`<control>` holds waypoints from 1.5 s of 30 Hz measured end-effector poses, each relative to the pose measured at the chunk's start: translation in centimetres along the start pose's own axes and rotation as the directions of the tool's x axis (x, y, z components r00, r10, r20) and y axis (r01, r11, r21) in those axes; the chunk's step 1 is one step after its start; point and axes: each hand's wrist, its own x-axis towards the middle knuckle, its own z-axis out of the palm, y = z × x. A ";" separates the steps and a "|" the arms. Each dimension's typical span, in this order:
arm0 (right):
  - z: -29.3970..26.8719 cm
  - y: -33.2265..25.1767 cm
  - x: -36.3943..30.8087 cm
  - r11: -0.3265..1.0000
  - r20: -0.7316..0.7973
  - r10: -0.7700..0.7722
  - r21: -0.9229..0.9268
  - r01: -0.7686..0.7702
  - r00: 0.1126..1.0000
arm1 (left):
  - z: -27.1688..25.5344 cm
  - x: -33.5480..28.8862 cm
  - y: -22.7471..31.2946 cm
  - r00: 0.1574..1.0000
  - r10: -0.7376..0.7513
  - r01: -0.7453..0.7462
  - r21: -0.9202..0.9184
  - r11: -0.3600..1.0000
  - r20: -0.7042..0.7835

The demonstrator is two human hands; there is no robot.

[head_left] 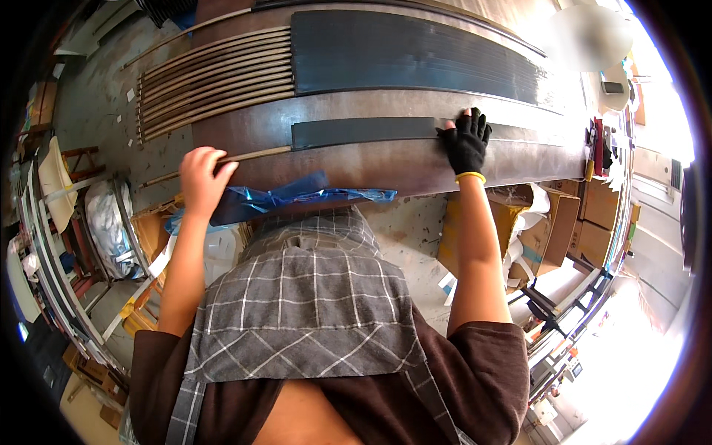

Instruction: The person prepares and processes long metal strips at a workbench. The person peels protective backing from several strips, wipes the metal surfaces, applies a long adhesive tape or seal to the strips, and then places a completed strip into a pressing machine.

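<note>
My bare left hand [204,180] is curled over a thin tan rod [259,153], which passes between the thumb and fingers. The rod's right end meets a long, narrow dark strip [363,132] lying flat on the brown metal-looking table [348,165]. On the strip's right part rests my right hand [467,144], in a black glove with a yellow cuff, its fingers spread. Some fingertips show bare. Crumpled blue plastic film [297,194] hangs along the table's near edge, between my arms.
Farther back lie several parallel tan rods [215,78] beside a wide block of dark strips [400,55]. Cardboard boxes [545,233] stand below the table at the right. At the left are a bagged bundle [111,222] and a metal rack [55,259].
</note>
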 end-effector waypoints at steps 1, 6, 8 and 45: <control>0.7 -1.2 -0.4 0.998 -0.028 -0.057 0.023 0.057 0.998 | 1.2 -0.2 -0.4 0.999 -0.024 0.025 -0.037 0.999 0.043; -0.6 -18.1 -4.4 0.881 -0.082 -0.282 0.372 0.292 0.956 | 2.1 -0.1 -1.2 0.991 -0.014 0.028 -0.108 0.994 0.134; -0.6 -24.5 -5.6 0.731 -0.251 -0.331 0.542 0.415 0.910 | 1.8 -0.1 -1.0 0.991 -0.004 0.014 -0.073 0.997 0.132; 3.1 24.9 5.0 0.992 -0.097 -0.074 0.090 0.083 0.993 | -0.1 7.7 0.5 0.695 -0.132 -0.010 0.192 0.981 0.707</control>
